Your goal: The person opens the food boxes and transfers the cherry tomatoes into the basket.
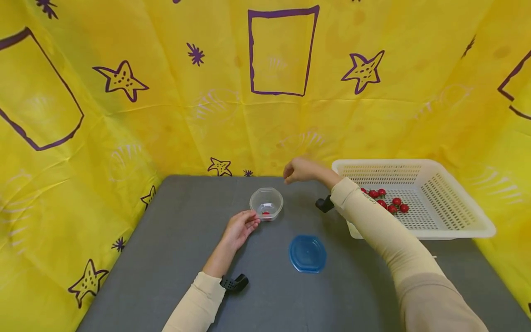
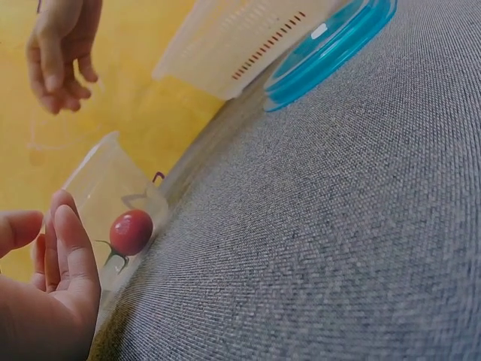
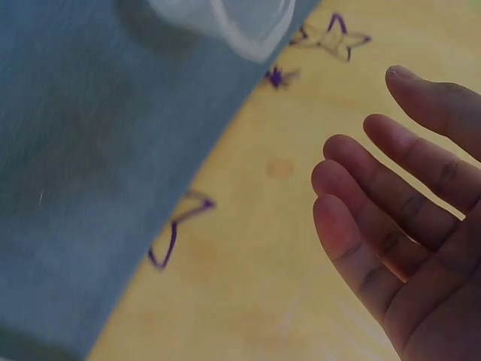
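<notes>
A small clear plastic container [image 1: 266, 196] stands upright on the table, one cherry tomato [image 2: 131, 232] inside it near the bottom. My left hand [image 1: 241, 227] holds its near left side, thumb up at the rim and fingers along the outer wall. Beyond the container and to its right, my right hand [image 1: 302, 170] hovers above the far table edge, fingers loosely bent with nothing in them; the right wrist view shows the spread fingers [image 3: 336, 226] over the yellow cloth. A blue lid [image 1: 308, 254] lies flat in front of the container, slightly right.
At the right, a white perforated basket [image 1: 454, 233] holds several cherry tomatoes [image 1: 392, 209]; my right forearm crosses its left side. A yellow patterned cloth [image 1: 232, 129] hangs around the grey table [image 1: 174, 249]. Each wrist wears a black camera band.
</notes>
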A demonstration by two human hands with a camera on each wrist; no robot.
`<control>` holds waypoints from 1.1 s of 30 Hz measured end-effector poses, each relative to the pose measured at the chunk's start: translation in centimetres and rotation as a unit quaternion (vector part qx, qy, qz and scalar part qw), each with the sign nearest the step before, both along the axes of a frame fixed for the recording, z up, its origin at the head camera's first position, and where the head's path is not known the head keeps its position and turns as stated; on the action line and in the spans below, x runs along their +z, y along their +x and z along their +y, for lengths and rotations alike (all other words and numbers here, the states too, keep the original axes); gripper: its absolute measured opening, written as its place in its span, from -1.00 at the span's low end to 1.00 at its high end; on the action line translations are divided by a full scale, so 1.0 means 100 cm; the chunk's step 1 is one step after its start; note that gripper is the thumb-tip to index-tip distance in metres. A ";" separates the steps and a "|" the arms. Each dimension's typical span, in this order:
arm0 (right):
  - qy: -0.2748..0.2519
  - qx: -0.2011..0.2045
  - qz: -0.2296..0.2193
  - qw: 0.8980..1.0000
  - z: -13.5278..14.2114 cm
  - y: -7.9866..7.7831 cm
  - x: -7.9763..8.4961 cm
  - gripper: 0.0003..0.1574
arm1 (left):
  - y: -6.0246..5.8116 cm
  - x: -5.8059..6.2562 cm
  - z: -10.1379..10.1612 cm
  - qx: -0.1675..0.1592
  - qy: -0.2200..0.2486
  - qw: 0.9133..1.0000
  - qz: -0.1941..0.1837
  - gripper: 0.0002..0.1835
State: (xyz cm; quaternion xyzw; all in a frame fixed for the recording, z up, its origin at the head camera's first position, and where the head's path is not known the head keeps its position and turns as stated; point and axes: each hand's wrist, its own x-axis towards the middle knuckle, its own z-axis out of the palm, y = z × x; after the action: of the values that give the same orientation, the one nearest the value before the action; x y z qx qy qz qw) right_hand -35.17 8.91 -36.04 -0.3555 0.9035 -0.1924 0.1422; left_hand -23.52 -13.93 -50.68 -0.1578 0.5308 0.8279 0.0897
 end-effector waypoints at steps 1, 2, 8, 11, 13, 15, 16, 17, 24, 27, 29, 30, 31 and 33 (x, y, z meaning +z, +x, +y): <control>-0.001 0.004 -0.003 1.000 -0.005 0.001 -0.001 -0.72 | -0.001 0.001 0.000 0.000 -0.001 1.000 -0.001 -0.92; -0.002 0.009 -0.006 1.000 -0.011 0.002 -0.002 -0.73 | -0.001 0.001 0.000 0.001 -0.002 1.000 -0.001 -0.92; 0.009 0.022 -0.023 0.999 -0.040 0.011 -0.019 -0.71 | -0.002 -0.001 0.003 0.004 -0.005 1.000 0.006 -0.94; 0.022 0.028 -0.020 0.999 -0.053 0.013 -0.030 -0.72 | -0.003 -0.001 0.004 0.007 -0.004 1.000 0.016 -0.93; 0.031 0.032 -0.020 0.999 -0.060 0.015 -0.037 -0.74 | -0.003 -0.001 0.004 0.010 -0.002 1.000 0.017 -0.91; 0.043 0.037 -0.016 0.998 -0.067 0.017 -0.045 -0.75 | -0.003 -0.001 0.004 0.008 -0.001 1.000 0.020 -0.90; 0.048 0.039 -0.016 0.998 -0.070 0.018 -0.049 -0.75 | -0.003 -0.001 0.004 0.008 0.000 1.000 0.019 -0.89; 0.052 0.038 -0.016 0.998 -0.072 0.019 -0.052 -0.75 | -0.002 -0.002 0.005 0.006 -0.001 1.000 0.020 -0.89; 0.096 0.018 -0.011 0.995 -0.084 0.025 -0.070 -0.77 | -0.002 -0.003 0.003 0.000 0.010 1.000 0.021 -0.86; 0.107 0.024 -0.009 0.994 -0.086 0.025 -0.074 -0.84 | -0.002 -0.002 0.004 0.000 0.012 1.000 0.023 -0.84; 0.112 0.033 -0.004 0.993 -0.087 0.026 -0.076 -0.87 | -0.003 -0.002 0.004 0.001 0.013 1.000 0.021 -0.83; 0.115 0.038 -0.001 0.993 -0.088 0.026 -0.078 -0.86 | -0.003 -0.001 0.004 -0.001 0.012 1.000 0.021 -0.82; 0.118 0.041 0.003 0.992 -0.088 0.027 -0.079 -0.86 | -0.003 -0.001 0.005 -0.001 0.011 1.000 0.020 -0.82; 0.121 0.044 0.007 0.992 -0.089 0.028 -0.080 -0.85 | -0.003 -0.001 0.005 -0.003 0.011 1.000 0.020 -0.82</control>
State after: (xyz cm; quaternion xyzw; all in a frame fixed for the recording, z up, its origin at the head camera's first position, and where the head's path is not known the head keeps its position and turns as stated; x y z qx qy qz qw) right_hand -32.41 0.04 -44.07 -0.3762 0.9048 -0.0728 0.1859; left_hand -23.80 -13.43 -50.77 -0.1388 0.5241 0.8362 0.0827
